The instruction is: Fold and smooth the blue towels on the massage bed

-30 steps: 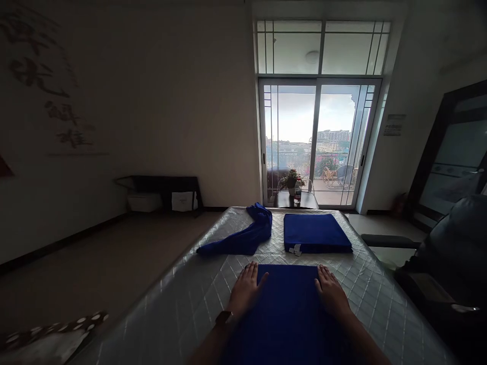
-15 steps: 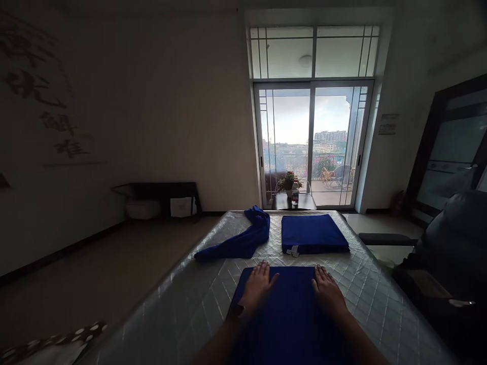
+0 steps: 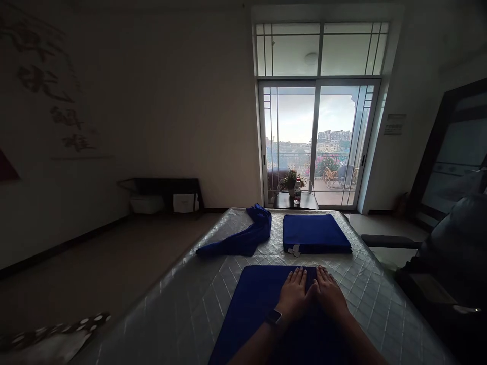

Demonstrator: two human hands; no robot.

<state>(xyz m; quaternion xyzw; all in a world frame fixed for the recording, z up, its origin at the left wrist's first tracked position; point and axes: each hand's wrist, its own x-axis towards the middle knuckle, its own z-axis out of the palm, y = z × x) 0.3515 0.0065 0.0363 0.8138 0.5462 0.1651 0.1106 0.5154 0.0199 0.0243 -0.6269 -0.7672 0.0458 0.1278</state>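
Beyond the fingers, outstretched and gripping nothing, lie a crumpled cloth and folded bundle; beneath, smooth dark-blue fabric.

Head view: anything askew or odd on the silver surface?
The crumpled blue cloth at far left lies bunched on the silver quilted surface, while the folded blue cloth beside it and the near blue cloth lie flat. A white tag sticks out from the folded one. No spill visible.

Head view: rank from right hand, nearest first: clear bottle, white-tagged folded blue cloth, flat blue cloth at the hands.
1. Flat blue cloth: right hand on its right edge.
2. White-tagged folded blue cloth: ahead, apart.
3. Clear bottle: farthest, on the dark table.
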